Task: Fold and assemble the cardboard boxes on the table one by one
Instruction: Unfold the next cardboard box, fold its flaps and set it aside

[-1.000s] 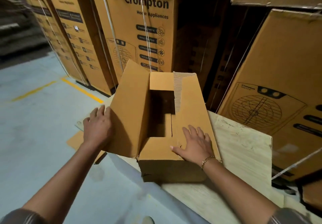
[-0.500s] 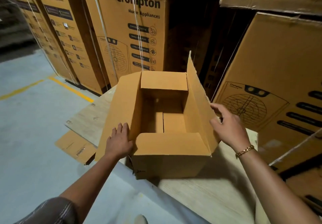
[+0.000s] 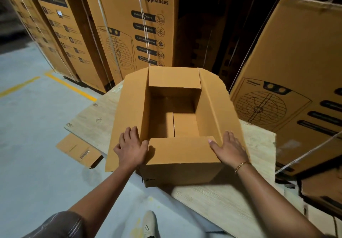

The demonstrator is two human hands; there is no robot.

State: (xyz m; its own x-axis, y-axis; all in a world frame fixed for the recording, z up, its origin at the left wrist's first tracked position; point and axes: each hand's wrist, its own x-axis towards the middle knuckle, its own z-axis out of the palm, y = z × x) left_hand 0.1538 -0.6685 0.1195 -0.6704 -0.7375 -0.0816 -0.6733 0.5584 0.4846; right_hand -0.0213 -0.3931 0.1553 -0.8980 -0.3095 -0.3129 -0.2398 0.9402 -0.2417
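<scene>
**Open box on table, both hands flat on its side flaps**

Big printed cartons (image 3: 135, 25) fill the back & right. Their tops are cut off by the frame, and the gap btw them is too dark to read. Grey floor (image 3: 27, 126) w/ yellow lines at left.

A pale wood table (image 3: 222, 204) runs from centre to lower right; legs not visible. The box (image 3: 185, 173) stands upright at the table's near-left edge, top open, side flaps spread outward. Its far inside wall is in shadow. A flat cardboard piece (image 3: 77, 149) lies on the floor just beside the table.

- **Left hand** (image 3: 132, 149): lies flat on the left flap, fingers straight, gripping nothing.
- **Right hand** (image 3: 229, 149): lies flat on the right flap, thumb on the near flap, gripping nothing.

A shoe (image 3: 149, 223) is cut off at the bottom edge. Bracelet (image 3: 240, 165) on the right wrist.
</scene>
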